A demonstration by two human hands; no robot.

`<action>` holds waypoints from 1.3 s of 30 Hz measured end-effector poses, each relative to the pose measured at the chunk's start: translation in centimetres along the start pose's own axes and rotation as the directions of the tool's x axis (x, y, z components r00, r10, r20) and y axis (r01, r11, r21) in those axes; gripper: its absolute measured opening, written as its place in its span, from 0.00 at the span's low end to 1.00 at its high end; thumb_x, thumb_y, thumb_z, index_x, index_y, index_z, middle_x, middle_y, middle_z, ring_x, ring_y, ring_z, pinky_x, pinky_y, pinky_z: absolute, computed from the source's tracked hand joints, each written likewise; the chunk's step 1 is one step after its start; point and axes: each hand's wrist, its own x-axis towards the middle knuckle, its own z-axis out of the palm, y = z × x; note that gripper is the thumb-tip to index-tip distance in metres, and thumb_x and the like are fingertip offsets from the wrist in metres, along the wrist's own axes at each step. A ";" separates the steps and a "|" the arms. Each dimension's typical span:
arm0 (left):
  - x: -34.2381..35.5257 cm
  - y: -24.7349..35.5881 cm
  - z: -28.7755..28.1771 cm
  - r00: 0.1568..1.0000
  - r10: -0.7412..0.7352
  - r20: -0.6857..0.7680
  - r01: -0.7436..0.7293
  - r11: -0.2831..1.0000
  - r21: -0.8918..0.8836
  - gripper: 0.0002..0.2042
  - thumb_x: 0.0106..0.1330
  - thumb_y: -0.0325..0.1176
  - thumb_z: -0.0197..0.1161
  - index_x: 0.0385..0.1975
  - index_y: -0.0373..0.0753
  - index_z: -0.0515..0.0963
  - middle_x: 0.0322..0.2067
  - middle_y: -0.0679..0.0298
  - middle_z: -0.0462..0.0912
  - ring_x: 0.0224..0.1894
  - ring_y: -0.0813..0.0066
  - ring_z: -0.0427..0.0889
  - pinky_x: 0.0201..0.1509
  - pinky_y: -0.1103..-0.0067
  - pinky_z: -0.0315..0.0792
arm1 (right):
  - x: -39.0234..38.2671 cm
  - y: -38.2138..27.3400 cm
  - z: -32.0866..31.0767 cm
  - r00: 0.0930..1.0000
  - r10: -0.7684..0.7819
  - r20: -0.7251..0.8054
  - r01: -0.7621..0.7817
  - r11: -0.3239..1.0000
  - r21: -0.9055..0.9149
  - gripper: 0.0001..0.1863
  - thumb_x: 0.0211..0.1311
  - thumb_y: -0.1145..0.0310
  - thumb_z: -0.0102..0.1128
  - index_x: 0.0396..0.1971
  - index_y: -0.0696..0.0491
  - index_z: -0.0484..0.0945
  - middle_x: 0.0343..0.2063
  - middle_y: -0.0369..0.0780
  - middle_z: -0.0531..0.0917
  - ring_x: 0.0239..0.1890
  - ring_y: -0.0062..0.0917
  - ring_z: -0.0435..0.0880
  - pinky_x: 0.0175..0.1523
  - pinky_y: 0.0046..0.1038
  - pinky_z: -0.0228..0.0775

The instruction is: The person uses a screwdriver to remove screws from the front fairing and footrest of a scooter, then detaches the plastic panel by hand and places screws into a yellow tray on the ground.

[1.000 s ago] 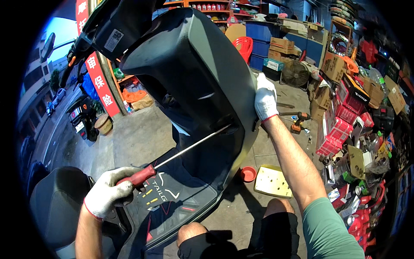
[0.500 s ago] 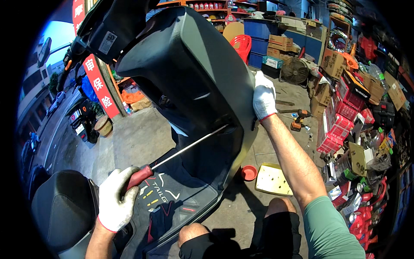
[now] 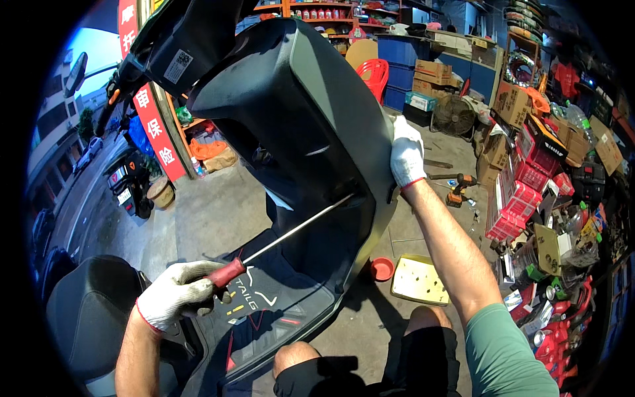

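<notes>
My left hand (image 3: 182, 291), in a white glove, is closed round the dark red handle of a long screwdriver (image 3: 291, 233). The shaft slants up to the right, and its tip meets a dark recess low on the scooter's front panel (image 3: 291, 132); the tip itself is hard to make out. On the panel's right edge rests my gloved right hand (image 3: 407, 153), its fingers curled against the side and partly hidden. Below the screwdriver lies the scooter's footboard (image 3: 291, 308), with the black seat (image 3: 96, 317) at the left.
On the floor right of the scooter are a red bowl (image 3: 381, 268), a yellow tray (image 3: 403, 291) holding small dark parts, and a cordless drill (image 3: 458, 190). Red boxes (image 3: 508, 212) and clutter line the right side. A fan (image 3: 454, 114) stands farther back.
My left hand has turned at the wrist and changed its grip on the screwdriver handle. The shaft still reaches the same recess. My right hand keeps its place on the panel edge.
</notes>
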 end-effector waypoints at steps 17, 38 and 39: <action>1.3 -2.8 1.9 0.780 0.605 -0.160 -0.386 0.666 0.638 0.19 0.55 0.28 0.61 0.47 0.29 0.77 0.38 0.51 0.83 0.42 0.61 0.83 0.50 0.72 0.73 | 0.0 -1.5 -0.5 0.980 0.193 0.049 -0.195 0.980 0.037 0.24 0.73 0.58 0.33 0.44 0.51 0.82 0.40 0.49 0.85 0.46 0.45 0.82 0.50 0.39 0.72; 0.8 -3.7 3.0 0.735 0.643 -0.214 -0.286 0.581 0.762 0.18 0.62 0.21 0.57 0.53 0.31 0.75 0.46 0.51 0.80 0.50 0.59 0.80 0.58 0.72 0.69 | -5.5 0.8 -6.8 0.973 -0.075 0.218 0.073 0.997 0.016 0.22 0.66 0.59 0.54 0.55 0.57 0.74 0.47 0.52 0.80 0.53 0.46 0.78 0.58 0.40 0.70; -0.2 -4.6 2.1 0.742 0.597 -0.304 -0.225 0.649 0.727 0.18 0.65 0.24 0.57 0.54 0.30 0.75 0.46 0.52 0.81 0.51 0.60 0.79 0.59 0.72 0.69 | -6.4 2.2 -8.1 0.956 -0.087 0.279 0.085 0.996 0.018 0.21 0.66 0.59 0.54 0.53 0.56 0.75 0.46 0.50 0.81 0.52 0.45 0.78 0.57 0.40 0.70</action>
